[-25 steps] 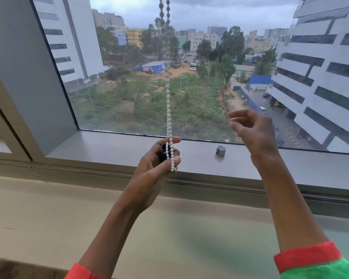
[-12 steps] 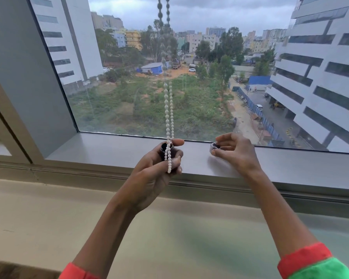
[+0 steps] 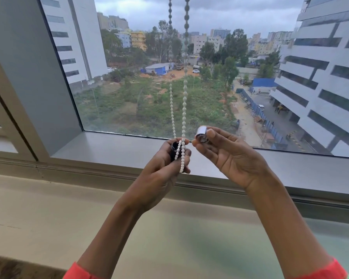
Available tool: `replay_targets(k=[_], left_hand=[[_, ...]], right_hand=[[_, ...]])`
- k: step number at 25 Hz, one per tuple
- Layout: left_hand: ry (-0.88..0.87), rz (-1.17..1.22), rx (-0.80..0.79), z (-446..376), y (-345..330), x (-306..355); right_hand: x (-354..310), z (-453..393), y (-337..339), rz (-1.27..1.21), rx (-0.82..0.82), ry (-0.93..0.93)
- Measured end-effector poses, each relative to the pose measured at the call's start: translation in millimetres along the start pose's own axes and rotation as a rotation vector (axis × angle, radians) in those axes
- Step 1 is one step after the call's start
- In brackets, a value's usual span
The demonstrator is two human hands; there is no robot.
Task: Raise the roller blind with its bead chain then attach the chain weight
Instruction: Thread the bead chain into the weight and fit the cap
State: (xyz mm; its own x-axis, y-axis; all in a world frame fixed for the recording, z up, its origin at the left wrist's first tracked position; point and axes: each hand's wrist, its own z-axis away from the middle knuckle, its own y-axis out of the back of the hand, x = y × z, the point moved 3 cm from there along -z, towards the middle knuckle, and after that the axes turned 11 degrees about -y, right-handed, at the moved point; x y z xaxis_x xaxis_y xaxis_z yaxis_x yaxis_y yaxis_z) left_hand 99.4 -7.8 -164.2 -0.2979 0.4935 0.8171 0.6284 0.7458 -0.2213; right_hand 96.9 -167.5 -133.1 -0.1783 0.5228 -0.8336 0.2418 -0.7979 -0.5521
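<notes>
I see the left hand (image 3: 163, 164) with fingers curled tight around a dark weight piece (image 3: 174, 150) and the looped end of the white bead chain (image 3: 182, 125). The right hand (image 3: 228, 156) pinches a small silver cap (image 3: 201, 133) between thumb and fingertips, just beside the chain, above the window sill (image 3: 113, 150).

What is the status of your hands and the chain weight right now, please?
Left hand grips dark weight body with bead chain looped over it. Right hand pinches silver cap, just apart from it. Nothing between them.
</notes>
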Motion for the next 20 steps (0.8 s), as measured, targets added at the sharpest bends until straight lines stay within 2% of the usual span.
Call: replay_targets(k=[6, 11, 16, 20], left_hand=[[-0.007, 0.004, 0.08, -4, 3, 4], [-0.031, -0.025, 0.067, -6, 1, 4], [-0.013, -0.144, 0.053, -9, 3, 4], [-0.005, -0.141, 0.059, -11, 3, 5]], right_hand=[[4, -4, -7, -0.034, 0.103, -0.071], [3, -8, -9, -0.034, 0.038, -0.035], [-11, -9, -20, 0.343, -0.025, 0.207], [-18, -13, -30, 0.587, 0.075, 0.272]])
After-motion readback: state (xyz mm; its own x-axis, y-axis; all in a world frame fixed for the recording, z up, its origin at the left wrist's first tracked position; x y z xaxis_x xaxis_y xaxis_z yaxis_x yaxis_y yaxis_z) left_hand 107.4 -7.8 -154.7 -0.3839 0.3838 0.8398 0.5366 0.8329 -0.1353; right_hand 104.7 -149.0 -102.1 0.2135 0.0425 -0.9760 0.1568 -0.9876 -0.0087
